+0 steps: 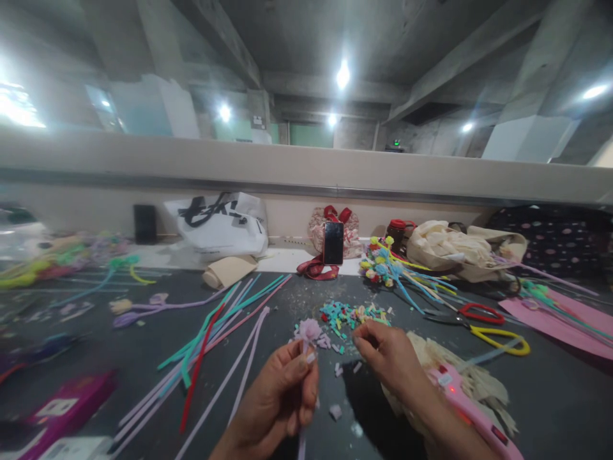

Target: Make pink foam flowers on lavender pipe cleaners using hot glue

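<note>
Holding lilac flower [309,330] upright atop closed left grip [286,385]; state of right grip [390,352] unclear

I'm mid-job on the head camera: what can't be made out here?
All in the head view:
- Right hand: whether its fingertips hold anything; too small to tell.
- Lilac flower: part of its stem, hidden by the left hand.
- Pink tool: far end, cut off by the bottom edge.
- Magenta box: its label, blurred.
</note>
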Demonstrator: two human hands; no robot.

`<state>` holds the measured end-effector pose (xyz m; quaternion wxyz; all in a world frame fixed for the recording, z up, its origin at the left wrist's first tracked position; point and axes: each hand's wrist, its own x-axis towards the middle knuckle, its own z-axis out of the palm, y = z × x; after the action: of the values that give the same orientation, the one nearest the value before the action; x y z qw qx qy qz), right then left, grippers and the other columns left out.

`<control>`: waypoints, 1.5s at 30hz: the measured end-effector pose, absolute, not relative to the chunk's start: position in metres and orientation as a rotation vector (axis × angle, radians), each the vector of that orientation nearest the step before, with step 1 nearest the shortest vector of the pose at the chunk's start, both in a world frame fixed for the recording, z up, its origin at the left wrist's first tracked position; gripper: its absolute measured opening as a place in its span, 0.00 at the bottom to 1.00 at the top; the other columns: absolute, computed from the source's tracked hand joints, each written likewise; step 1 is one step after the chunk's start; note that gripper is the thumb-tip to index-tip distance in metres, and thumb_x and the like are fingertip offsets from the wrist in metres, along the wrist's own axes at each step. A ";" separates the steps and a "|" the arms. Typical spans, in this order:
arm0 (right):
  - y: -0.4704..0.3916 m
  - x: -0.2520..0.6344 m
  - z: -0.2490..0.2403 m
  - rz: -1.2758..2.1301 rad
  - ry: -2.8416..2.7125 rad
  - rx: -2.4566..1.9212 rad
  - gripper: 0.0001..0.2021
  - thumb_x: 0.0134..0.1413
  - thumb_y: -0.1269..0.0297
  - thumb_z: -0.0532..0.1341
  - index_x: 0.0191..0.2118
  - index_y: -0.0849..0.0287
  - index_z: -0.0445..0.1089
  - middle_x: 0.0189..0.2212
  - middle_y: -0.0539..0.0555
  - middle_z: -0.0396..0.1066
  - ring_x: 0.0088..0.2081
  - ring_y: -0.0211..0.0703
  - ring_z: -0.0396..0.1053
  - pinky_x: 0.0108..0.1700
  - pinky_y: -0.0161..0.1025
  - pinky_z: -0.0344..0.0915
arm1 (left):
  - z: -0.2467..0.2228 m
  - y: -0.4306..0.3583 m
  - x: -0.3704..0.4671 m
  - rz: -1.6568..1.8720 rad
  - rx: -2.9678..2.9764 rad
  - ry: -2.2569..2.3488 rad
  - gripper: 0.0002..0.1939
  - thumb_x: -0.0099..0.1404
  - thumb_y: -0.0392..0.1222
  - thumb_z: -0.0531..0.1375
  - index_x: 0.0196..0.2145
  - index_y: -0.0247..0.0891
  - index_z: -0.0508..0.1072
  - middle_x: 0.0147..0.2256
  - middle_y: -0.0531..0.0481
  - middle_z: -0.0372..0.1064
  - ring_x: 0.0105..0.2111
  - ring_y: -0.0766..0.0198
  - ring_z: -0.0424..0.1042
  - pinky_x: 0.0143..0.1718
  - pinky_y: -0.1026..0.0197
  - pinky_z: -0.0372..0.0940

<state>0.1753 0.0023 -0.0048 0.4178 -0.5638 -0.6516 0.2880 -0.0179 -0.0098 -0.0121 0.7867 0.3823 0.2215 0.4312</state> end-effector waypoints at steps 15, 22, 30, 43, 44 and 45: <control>-0.023 0.132 -0.008 1.370 -1.350 -0.996 0.12 0.42 0.57 0.63 0.30 0.61 0.72 0.20 0.49 0.69 0.21 0.35 0.64 0.21 0.29 0.57 | -0.004 -0.010 -0.007 1.108 0.849 0.712 0.10 0.57 0.42 0.56 0.22 0.35 0.65 0.17 0.56 0.63 0.14 0.76 0.59 0.14 0.74 0.53; -0.024 0.136 -0.009 1.250 -1.462 -0.963 0.11 0.45 0.58 0.61 0.33 0.57 0.75 0.24 0.50 0.68 0.22 0.34 0.64 0.19 0.28 0.58 | -0.001 -0.009 -0.005 1.148 0.911 0.777 0.10 0.58 0.43 0.55 0.23 0.35 0.66 0.17 0.55 0.64 0.15 0.76 0.59 0.15 0.74 0.54; -0.019 0.137 -0.008 1.410 -1.323 -0.985 0.08 0.39 0.62 0.65 0.24 0.62 0.73 0.17 0.48 0.69 0.16 0.30 0.62 0.16 0.26 0.54 | -0.003 -0.010 -0.004 1.108 0.911 0.787 0.11 0.58 0.43 0.55 0.22 0.35 0.66 0.18 0.56 0.64 0.15 0.76 0.58 0.15 0.74 0.54; -0.016 0.146 -0.004 1.437 -1.363 -1.099 0.04 0.41 0.67 0.59 0.24 0.61 0.62 0.14 0.44 0.63 0.14 0.31 0.61 0.16 0.27 0.53 | -0.005 -0.009 -0.002 1.118 0.951 0.826 0.10 0.57 0.44 0.56 0.24 0.35 0.66 0.19 0.55 0.65 0.16 0.75 0.60 0.15 0.74 0.54; -0.013 0.150 -0.003 1.324 -1.435 -1.167 0.03 0.42 0.68 0.57 0.24 0.60 0.61 0.13 0.43 0.61 0.15 0.32 0.61 0.16 0.28 0.54 | -0.005 -0.009 -0.003 1.127 0.945 0.836 0.10 0.57 0.44 0.56 0.24 0.35 0.66 0.20 0.55 0.65 0.17 0.75 0.61 0.15 0.74 0.54; -0.011 0.154 -0.002 1.190 -1.512 -1.235 0.02 0.42 0.69 0.56 0.23 0.60 0.61 0.13 0.43 0.59 0.15 0.32 0.60 0.17 0.29 0.54 | -0.005 -0.009 -0.004 1.142 0.935 0.850 0.09 0.57 0.44 0.56 0.24 0.35 0.66 0.20 0.55 0.65 0.18 0.74 0.62 0.15 0.74 0.54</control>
<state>0.1541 -0.0106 -0.0024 0.4149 -0.4914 -0.6018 0.4735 -0.0037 -0.0085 -0.0050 0.6587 0.4131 0.3753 0.5046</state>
